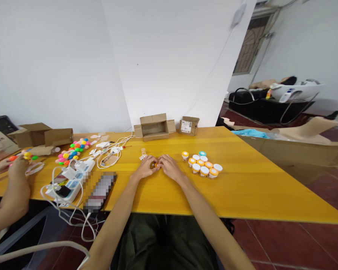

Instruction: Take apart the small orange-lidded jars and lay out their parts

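Note:
My left hand (145, 167) and my right hand (170, 168) meet over the middle of the table, fingertips nearly touching. Pinched between them is a small orange piece (157, 165), mostly covered by the fingers, so its kind is unclear. Just behind my left hand lie a small black-and-white patterned label (142, 157) and a small clear-and-tan round piece (143, 150). To the right of my right hand stands a cluster of small clear jars with white, orange and teal lids (201, 162).
Two open cardboard boxes (154, 129) (189, 126) stand against the wall. At left are a power strip (76, 183), a phone (100, 192), white cables (112, 150) and bunches of coloured balls (73, 153). A co-worker's arm (18, 183) works at the far left.

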The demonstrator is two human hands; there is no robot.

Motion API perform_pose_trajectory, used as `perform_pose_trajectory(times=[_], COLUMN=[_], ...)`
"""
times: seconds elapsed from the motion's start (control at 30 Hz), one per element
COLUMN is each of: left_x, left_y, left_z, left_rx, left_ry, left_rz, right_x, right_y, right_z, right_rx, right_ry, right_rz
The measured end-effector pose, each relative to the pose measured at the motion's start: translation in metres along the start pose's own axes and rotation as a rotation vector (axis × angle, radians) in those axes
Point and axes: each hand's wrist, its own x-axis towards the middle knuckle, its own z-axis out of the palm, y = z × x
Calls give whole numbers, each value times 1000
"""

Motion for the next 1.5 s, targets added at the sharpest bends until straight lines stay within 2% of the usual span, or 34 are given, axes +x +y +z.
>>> perform_pose_trajectory(times=[0.5, 0.8, 1.13, 1.27, 1.5], left_x=[0, -1, -1, 0, 1], left_y=[-3, -8, -2, 1, 5], left_z=[3, 4, 2, 0, -3], left_rx=[-33, -22, -18, -26, -92], left_ry=[18, 10, 8, 13, 94], left_rz=[14, 5, 9, 5, -26], right_x=[-2, -2, 0, -1, -3], right_y=[0, 4, 5, 5, 2], right_z=[-4, 0, -2, -1, 1], right_rx=[10, 30, 29, -24, -111], right_ry=[9, -2, 107, 82, 18], right_rz=[-9, -20, 30, 47, 43])
